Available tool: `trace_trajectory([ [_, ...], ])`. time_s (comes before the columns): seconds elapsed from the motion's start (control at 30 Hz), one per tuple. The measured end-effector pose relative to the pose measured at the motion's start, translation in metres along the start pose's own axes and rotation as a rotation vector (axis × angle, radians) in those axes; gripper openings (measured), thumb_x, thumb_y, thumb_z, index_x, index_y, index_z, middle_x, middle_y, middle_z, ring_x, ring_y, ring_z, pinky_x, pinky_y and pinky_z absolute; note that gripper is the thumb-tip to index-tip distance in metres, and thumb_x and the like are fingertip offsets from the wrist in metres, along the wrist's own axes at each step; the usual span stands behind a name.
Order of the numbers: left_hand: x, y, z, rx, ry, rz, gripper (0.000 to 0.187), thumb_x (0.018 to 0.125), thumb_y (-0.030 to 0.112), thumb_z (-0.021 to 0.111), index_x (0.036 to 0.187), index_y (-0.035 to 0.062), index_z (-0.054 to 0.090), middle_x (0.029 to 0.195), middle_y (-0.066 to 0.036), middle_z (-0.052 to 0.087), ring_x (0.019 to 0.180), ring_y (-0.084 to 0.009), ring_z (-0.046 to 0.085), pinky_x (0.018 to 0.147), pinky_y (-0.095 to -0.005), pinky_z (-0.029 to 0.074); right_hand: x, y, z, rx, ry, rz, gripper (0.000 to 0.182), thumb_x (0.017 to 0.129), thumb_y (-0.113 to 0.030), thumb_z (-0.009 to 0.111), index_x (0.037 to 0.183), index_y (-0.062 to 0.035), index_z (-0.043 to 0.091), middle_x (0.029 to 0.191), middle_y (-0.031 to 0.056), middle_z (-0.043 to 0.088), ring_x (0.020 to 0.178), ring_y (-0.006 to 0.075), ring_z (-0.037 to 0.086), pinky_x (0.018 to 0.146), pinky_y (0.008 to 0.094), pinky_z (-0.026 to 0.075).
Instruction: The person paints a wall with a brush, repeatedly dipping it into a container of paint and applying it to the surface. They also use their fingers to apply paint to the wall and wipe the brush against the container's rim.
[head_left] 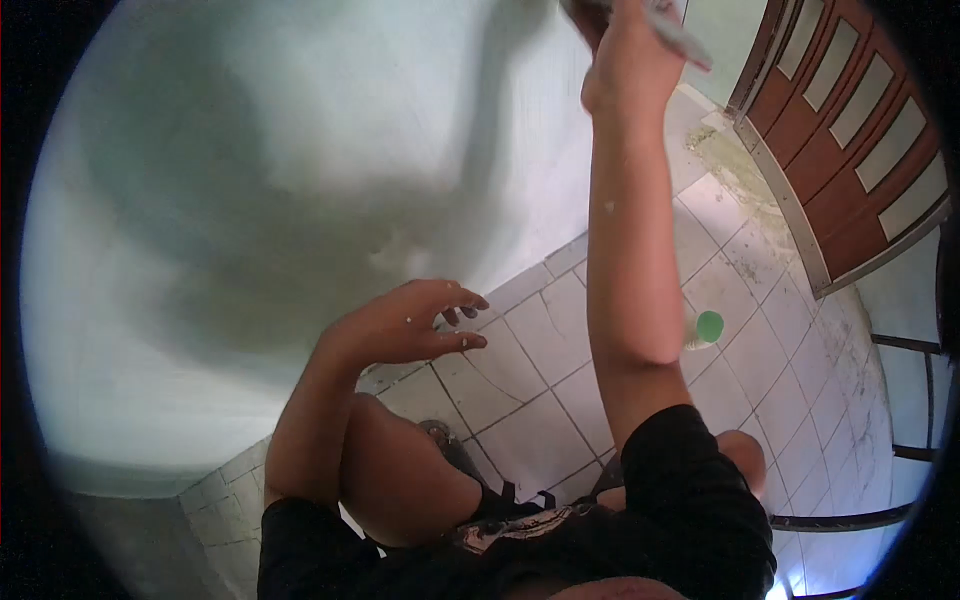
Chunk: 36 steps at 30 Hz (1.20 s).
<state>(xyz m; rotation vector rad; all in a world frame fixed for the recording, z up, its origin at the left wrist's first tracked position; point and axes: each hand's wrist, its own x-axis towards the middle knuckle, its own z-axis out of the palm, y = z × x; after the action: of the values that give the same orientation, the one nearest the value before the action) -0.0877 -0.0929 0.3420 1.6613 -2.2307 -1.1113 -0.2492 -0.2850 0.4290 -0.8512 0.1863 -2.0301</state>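
My left hand (415,318) hangs in front of the lower wall with nothing in it. Its fingers are loosely bent and apart from the thumb, and white specks dot the skin. At the top edge of the view, my right hand (637,45) is raised close to the wall and wrapped round a flat, trowel-like tool (686,42) with a pale grey smeared surface. The frame's edge and my hand hide most of that tool. The pale green-white wall (350,130) carries smooth, patchy coating and the shadow of my arm and head.
A container with a green top (709,326) stands on the tiled floor (530,400), partly behind my right forearm. Pale yellowish residue (735,165) lies near a brown panelled door (850,110). Dark bars (845,520) are at the right. My bent knees are below.
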Motion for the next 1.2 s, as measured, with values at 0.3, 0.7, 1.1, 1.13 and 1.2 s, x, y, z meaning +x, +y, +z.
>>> trace_trajectory([
  [0.3, 0.010, -0.015, 0.000, -0.057, -0.025, -0.091, 0.047, 0.083, 0.033, 0.066, 0.116, 0.0017, 0.056, 0.110, -0.016, 0.060, 0.094, -0.0245, 0.062, 0.079, -0.0363, 0.051, -0.149, 0.109, -0.192, -0.172, 0.239, 0.484, 0.020, 0.088, -0.008, 0.053, 0.106, -0.0068, 0.044, 0.100, 0.0115, 0.056, 0.088, 0.0246, 0.062, 0.071, 0.0388, 0.056],
  [0.7, 0.028, -0.023, 0.010, -0.012, -0.044, -0.192, 0.045, 0.082, 0.027, 0.068, 0.117, 0.0030, 0.055, 0.112, -0.014, 0.060, 0.094, -0.0233, 0.061, 0.081, -0.0369, 0.050, -0.065, 0.045, -0.076, -0.222, 0.095, 0.142, 0.009, 0.084, -0.005, 0.052, 0.092, 0.0007, 0.050, 0.088, 0.0078, 0.056, 0.083, 0.0174, 0.057, 0.075, 0.0340, 0.052],
  [1.1, 0.033, -0.023, 0.011, -0.211, 0.148, -0.239, 0.057, 0.084, 0.020, 0.065, 0.135, 0.0135, 0.040, 0.106, -0.014, 0.059, 0.094, -0.0215, 0.059, 0.083, -0.0356, 0.048, -0.231, 0.158, -0.301, -0.538, 0.373, 0.584, 0.009, 0.081, -0.005, 0.060, 0.086, -0.0009, 0.053, 0.081, 0.0074, 0.058, 0.074, 0.0140, 0.059, 0.063, 0.0292, 0.052],
  [1.13, 0.034, -0.020, 0.010, -0.204, 0.141, -0.232, 0.057, 0.084, 0.020, 0.065, 0.135, 0.0135, 0.040, 0.106, -0.014, 0.059, 0.094, -0.0215, 0.059, 0.083, -0.0356, 0.048, -0.231, 0.165, -0.307, -0.537, 0.382, 0.575, 0.009, 0.081, -0.005, 0.060, 0.086, -0.0009, 0.053, 0.081, 0.0074, 0.058, 0.074, 0.0140, 0.059, 0.063, 0.0292, 0.052],
  [1.2, 0.034, -0.017, 0.011, -0.156, 0.054, -0.240, 0.055, 0.084, 0.020, 0.066, 0.133, 0.0130, 0.042, 0.104, -0.014, 0.059, 0.093, -0.0205, 0.059, 0.084, -0.0352, 0.048, -0.229, 0.178, -0.317, -0.793, 0.303, 0.458, 0.009, 0.079, -0.005, 0.062, 0.083, -0.0014, 0.055, 0.077, 0.0082, 0.058, 0.072, 0.0132, 0.058, 0.063, 0.0283, 0.049],
])
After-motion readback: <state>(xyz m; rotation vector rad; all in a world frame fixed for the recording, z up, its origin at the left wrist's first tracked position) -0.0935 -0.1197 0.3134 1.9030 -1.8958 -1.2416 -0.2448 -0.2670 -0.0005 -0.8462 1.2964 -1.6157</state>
